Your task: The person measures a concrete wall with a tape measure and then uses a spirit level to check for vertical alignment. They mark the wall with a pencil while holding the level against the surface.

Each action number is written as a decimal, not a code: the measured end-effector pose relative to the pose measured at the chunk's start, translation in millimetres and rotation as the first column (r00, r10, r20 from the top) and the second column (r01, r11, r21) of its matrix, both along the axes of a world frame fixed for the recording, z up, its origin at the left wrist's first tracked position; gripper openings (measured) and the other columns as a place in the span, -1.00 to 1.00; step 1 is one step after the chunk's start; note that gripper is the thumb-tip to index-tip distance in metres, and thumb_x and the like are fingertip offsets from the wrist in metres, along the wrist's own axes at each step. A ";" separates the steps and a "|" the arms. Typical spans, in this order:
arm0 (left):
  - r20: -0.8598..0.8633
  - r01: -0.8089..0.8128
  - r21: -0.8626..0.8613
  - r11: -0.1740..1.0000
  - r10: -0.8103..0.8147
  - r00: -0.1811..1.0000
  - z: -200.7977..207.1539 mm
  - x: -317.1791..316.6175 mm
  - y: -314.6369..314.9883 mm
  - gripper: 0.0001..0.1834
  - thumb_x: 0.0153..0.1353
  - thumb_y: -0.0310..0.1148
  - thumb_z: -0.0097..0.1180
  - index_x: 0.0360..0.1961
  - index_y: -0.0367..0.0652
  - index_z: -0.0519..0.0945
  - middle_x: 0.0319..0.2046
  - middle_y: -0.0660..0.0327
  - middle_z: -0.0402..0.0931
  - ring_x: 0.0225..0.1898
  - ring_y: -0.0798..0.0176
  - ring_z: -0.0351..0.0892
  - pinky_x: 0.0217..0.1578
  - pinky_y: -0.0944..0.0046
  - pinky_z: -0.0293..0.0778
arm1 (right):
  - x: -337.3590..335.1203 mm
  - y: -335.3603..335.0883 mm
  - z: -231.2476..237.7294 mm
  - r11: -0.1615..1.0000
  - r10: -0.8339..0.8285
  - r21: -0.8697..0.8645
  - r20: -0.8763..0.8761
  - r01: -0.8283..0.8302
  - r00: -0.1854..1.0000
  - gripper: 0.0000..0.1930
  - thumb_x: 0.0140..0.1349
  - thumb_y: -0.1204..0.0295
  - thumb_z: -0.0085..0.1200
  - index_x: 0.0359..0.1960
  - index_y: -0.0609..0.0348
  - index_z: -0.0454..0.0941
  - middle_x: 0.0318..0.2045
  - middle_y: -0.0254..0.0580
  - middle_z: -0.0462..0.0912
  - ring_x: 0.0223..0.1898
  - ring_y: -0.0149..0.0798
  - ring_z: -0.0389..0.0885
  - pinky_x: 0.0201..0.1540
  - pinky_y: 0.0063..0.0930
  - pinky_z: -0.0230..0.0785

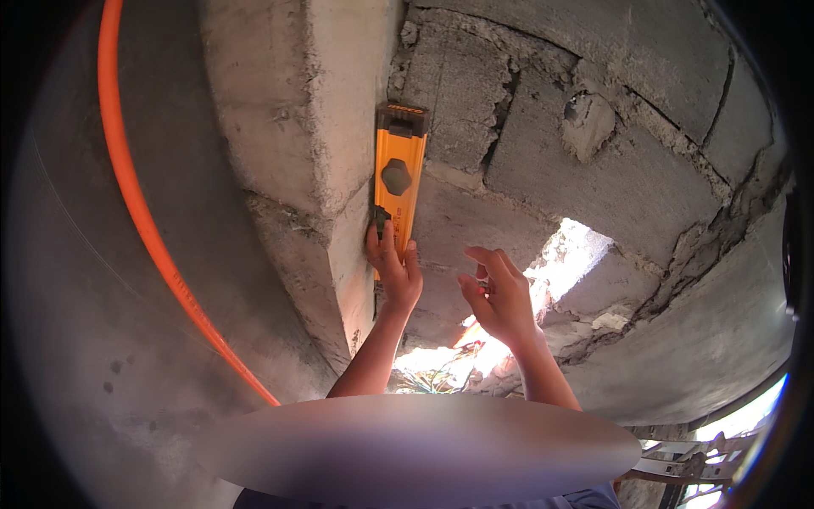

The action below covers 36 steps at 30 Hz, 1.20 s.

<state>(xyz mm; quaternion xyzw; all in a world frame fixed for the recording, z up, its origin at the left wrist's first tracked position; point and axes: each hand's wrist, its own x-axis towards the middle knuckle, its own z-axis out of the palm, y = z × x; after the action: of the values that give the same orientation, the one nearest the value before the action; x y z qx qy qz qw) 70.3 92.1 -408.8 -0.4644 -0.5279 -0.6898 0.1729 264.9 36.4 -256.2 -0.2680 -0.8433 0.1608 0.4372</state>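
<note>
A yellow spirit level point(410, 200) with a black end cap stands upright against the side of a concrete column point(341, 110). My left hand point(396, 273) grips its lower part, fingers and thumb on either side, hiding some of its lower end. To the right, my right hand point(505, 299) is held up in front of the block wall point(560, 136). Its fingers are bent and apart, with nothing between them.
An orange hose or conduit point(134, 191) curves down the grey wall on the left. Bright gaps point(570, 259) break the rough blockwork behind my right hand. Bent metal bars or strips point(697, 465) show at the lower right. A blurred oval covers the bottom middle.
</note>
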 end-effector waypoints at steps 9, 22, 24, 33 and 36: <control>-0.042 -0.006 0.058 0.998 0.008 0.999 5.5 -4.2 4.9 -0.37 0.50 -0.34 0.17 0.49 -0.25 0.28 0.42 -0.27 0.15 0.43 -0.29 0.19 0.33 -0.14 0.27 | -32.8 42.5 112.4 0.915 -0.190 0.385 0.139 0.124 0.972 -0.51 0.30 0.28 0.31 0.26 -0.09 0.53 -0.02 -0.16 0.65 -0.34 -0.11 0.80 -0.33 -0.21 0.66; -0.036 0.028 0.013 1.000 -0.027 0.999 5.4 -11.3 0.9 -0.30 0.41 -0.39 0.28 0.49 -0.17 0.27 0.38 -0.27 0.15 0.41 -0.29 0.19 0.36 -0.20 0.21 | -104.7 77.0 189.6 0.749 -0.361 0.662 0.448 -0.032 0.818 -0.66 0.30 0.19 0.34 0.04 0.03 0.71 -0.11 -0.34 0.65 -0.20 -0.18 0.77 -0.16 -0.16 0.62; -0.030 0.028 0.019 0.999 -0.028 0.999 4.9 -10.6 1.5 -0.30 0.41 -0.40 0.29 0.49 -0.14 0.27 0.38 -0.25 0.14 0.41 -0.29 0.20 0.36 -0.21 0.22 | -105.1 76.4 188.1 0.759 -0.364 0.651 0.434 -0.007 0.824 -0.70 0.29 0.20 0.33 -0.01 0.02 0.72 -0.11 -0.32 0.65 -0.19 -0.14 0.77 -0.15 -0.14 0.61; -0.009 0.051 0.057 0.997 -0.051 0.999 13.0 -8.7 0.6 -0.33 0.41 -0.41 0.27 0.49 -0.13 0.31 0.41 -0.23 0.12 0.41 -0.25 0.21 0.30 -0.15 0.33 | -111.8 68.8 193.5 0.704 -0.467 0.707 0.398 0.061 0.790 -0.81 0.30 0.25 0.27 -0.15 0.01 0.72 -0.20 -0.28 0.68 -0.22 -0.06 0.78 -0.20 -0.10 0.60; 0.011 0.034 0.082 0.996 -0.035 0.999 15.5 -4.9 3.1 -0.33 0.41 -0.41 0.27 0.50 -0.10 0.34 0.44 -0.21 0.12 0.41 -0.20 0.19 0.27 -0.06 0.33 | -113.2 68.2 197.0 0.709 -0.462 0.702 0.388 0.069 0.798 -0.86 0.30 0.31 0.29 -0.19 0.02 0.70 -0.26 -0.33 0.68 -0.24 -0.11 0.76 -0.22 -0.15 0.58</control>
<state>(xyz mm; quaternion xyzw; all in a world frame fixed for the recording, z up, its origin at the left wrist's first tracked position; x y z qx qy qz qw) 65.4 95.2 -393.2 -0.4615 -0.4924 -0.7165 0.1766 151.7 104.6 -59.2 -0.2549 -0.8812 -0.2950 0.2672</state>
